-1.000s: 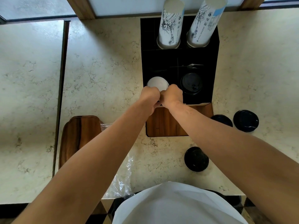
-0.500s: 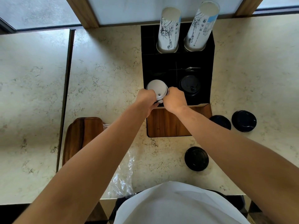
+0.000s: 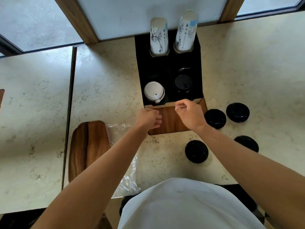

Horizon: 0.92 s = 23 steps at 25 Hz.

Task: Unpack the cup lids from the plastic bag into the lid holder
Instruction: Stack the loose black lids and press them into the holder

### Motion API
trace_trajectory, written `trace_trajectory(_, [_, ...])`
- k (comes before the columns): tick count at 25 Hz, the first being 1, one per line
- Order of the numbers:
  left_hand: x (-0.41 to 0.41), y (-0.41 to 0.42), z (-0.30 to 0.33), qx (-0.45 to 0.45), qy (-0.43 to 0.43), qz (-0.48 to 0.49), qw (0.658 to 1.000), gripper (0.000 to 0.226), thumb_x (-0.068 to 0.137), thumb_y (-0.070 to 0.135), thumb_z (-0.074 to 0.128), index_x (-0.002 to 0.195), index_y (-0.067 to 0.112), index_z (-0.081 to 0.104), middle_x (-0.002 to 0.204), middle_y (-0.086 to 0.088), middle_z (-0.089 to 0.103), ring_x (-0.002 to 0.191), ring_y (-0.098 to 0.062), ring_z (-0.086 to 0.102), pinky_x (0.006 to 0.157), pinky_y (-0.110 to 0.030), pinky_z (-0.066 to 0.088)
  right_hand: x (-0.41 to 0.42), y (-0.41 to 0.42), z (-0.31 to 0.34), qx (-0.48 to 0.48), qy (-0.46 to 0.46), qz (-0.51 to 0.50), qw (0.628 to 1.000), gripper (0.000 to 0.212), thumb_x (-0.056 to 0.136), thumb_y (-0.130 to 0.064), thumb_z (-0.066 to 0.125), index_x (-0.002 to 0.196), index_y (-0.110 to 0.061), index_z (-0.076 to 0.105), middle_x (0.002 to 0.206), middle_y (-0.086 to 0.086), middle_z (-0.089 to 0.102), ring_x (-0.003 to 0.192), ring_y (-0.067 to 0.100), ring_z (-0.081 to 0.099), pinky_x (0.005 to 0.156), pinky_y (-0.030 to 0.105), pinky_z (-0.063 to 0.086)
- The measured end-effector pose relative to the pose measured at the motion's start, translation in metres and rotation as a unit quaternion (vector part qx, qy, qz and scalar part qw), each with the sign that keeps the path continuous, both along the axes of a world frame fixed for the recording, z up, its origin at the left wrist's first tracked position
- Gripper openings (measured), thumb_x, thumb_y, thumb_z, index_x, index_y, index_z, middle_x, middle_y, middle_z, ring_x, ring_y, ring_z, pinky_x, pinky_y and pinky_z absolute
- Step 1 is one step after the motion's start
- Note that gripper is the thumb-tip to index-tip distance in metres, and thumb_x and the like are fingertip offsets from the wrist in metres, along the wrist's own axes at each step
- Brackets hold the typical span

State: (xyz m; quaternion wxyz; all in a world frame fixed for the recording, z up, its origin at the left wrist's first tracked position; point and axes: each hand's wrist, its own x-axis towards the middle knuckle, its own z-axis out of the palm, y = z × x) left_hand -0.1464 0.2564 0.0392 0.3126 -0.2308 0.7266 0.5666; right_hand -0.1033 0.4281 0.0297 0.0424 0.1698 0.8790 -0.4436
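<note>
Both hands, left and right, have let go of the white lids in the holder and pulled back nearer, apart and empty.

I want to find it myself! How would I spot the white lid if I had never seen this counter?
Look for the black holder standing on the marble counter, with two tall paper cup stacks at its far end. In its near-left slot sits the white lid. Its neighbour in the right slot and the loose lids on the counter are all black.
</note>
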Motion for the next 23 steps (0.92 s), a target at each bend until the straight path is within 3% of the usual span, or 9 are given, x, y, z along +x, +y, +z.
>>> trace_trajectory(3, [0.032,-0.001,-0.012,-0.007,-0.026,-0.061,0.998,0.018,0.1,0.011,0.056,0.112,0.002,0.065,0.103,-0.016,0.074,0.095,-0.03,0.073,0.082,-0.042,0.063,0.037,0.008,-0.009,0.038,-0.013,-0.016,0.999,0.022,0.098,-0.019,0.066,0.118,-0.01,0.071,0.115,0.005,0.072,0.099,0.013,0.065,0.085,0.02,0.048])
trace_trajectory(7, [0.065,0.001,-0.029,-0.022,-0.061,-0.114,0.991,0.02,0.101,0.013,0.056,0.115,0.001,0.064,0.104,-0.017,0.072,0.092,-0.029,0.073,0.082,-0.041,0.063,0.088,0.015,-0.033,0.17,-0.084,-0.012,0.982,0.024,0.095,-0.028,0.066,0.114,-0.012,0.068,0.118,0.008,0.061,0.105,0.024,0.061,0.091,0.033,0.05])
trace_trajectory(10, [0.086,-0.001,-0.039,-0.014,-0.088,-0.114,0.99,0.021,0.099,0.012,0.058,0.114,-0.002,0.063,0.104,-0.019,0.071,0.092,-0.033,0.073,0.083,-0.043,0.063,0.121,0.009,-0.048,0.244,-0.114,-0.006,0.963,0.041,0.087,-0.047,0.069,0.11,-0.014,0.064,0.118,0.011,0.055,0.104,0.029,0.056,0.09,0.041,0.051])
trace_trajectory(14, [0.109,-0.008,-0.046,-0.006,-0.116,-0.101,0.988,0.015,0.1,0.012,0.057,0.109,0.001,0.062,0.102,-0.021,0.072,0.091,-0.034,0.073,0.076,-0.041,0.065,0.149,-0.005,-0.059,0.298,-0.149,0.014,0.943,0.072,0.07,-0.067,0.073,0.124,-0.022,0.055,0.128,0.01,0.052,0.112,0.031,0.051,0.092,0.041,0.048])
trace_trajectory(19, [0.123,-0.016,-0.045,0.016,-0.13,-0.104,0.986,0.018,0.098,0.013,0.058,0.108,-0.001,0.063,0.1,-0.021,0.073,0.092,-0.035,0.074,0.074,-0.042,0.064,0.155,-0.01,-0.056,0.242,-0.128,-0.011,0.962,0.071,0.072,-0.048,0.08,0.132,-0.021,0.051,0.13,0.012,0.05,0.113,0.032,0.048,0.095,0.04,0.047])
trace_trajectory(23, [0.131,-0.019,-0.04,0.134,-0.141,-0.077,0.978,0.028,0.099,0.026,0.06,0.115,0.004,0.064,0.109,-0.021,0.073,0.101,-0.036,0.073,0.082,-0.042,0.063,0.164,-0.026,-0.045,0.12,-0.055,0.018,0.991,0.093,0.072,-0.042,0.085,0.149,-0.021,0.037,0.142,0.008,0.046,0.124,0.027,0.042,0.105,0.04,0.045])
